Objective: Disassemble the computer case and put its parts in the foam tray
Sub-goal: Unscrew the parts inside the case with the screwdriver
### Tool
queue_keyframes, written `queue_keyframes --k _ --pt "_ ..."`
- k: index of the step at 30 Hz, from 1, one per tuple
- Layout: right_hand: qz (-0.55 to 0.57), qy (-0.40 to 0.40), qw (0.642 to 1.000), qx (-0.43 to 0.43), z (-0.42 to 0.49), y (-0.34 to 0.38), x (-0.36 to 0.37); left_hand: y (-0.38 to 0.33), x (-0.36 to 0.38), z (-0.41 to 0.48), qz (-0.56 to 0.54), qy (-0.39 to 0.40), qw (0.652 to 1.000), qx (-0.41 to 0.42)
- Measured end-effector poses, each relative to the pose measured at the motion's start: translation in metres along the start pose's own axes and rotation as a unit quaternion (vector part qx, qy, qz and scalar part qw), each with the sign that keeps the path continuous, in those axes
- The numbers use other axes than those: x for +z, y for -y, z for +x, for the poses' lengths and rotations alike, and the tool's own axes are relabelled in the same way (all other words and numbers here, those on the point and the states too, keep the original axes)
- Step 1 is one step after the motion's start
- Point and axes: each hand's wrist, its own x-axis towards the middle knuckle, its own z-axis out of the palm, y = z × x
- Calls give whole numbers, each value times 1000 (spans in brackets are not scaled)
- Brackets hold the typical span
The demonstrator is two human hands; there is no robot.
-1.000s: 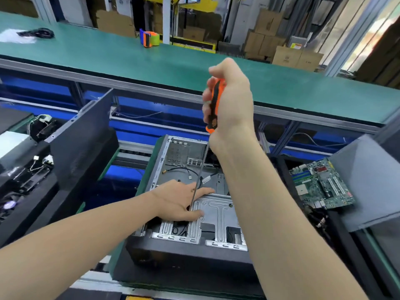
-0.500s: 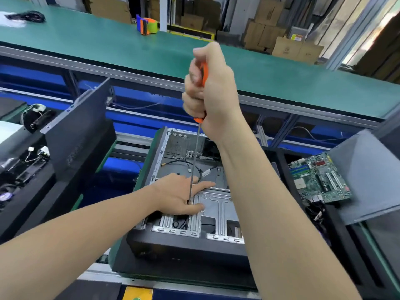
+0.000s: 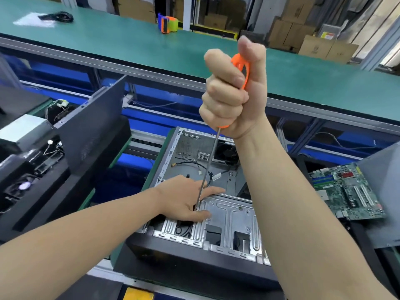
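Note:
The open computer case (image 3: 229, 215) lies on its side in front of me, its silver drive bracket facing up and loose cables inside. My right hand (image 3: 232, 92) grips the orange handle of a long screwdriver (image 3: 207, 167), held upright with its tip down on the bracket's left edge. My left hand (image 3: 186, 200) rests flat on the bracket, fingers straight beside the screwdriver tip. A green motherboard (image 3: 346, 191) lies in the black foam tray (image 3: 303, 163) to the right. A grey side panel (image 3: 381, 191) leans behind the motherboard.
On the left a black foam tray (image 3: 43, 191) holds a dark side panel (image 3: 93, 126), a fan, cables and a silver box. A green conveyor (image 3: 129, 46) runs behind, with a tape dispenser (image 3: 167, 22) and a black cable bundle (image 3: 58, 17). Cardboard boxes stand beyond.
My right hand has re-gripped the screwdriver handle into a full fist with thumb up and stands more upright. The left hand stays flat on the bracket.

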Motion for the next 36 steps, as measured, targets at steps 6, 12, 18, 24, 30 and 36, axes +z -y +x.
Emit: queue_keyframes --k 6,12,18,24,30,36 --pt "-80 -236 963 -100 2 6 10 -4 -8 -1 7 38 999 -8" --pt "-264 -650 684 -201 16 -1 44 -7 -13 0 9 51 999 -9" --pt "-307 -626 691 -190 30 -4 26 -4 -7 3 9 60 998 0" --pt "-205 -306 929 -42 23 13 4 0 -3 2 -8 26 1000 3" --pt "-22 -59 997 42 27 15 -14 -1 -5 1 -10 29 1000 -4" --pt "-22 -37 999 10 11 8 -5 -3 -9 0 3 39 999 -2"
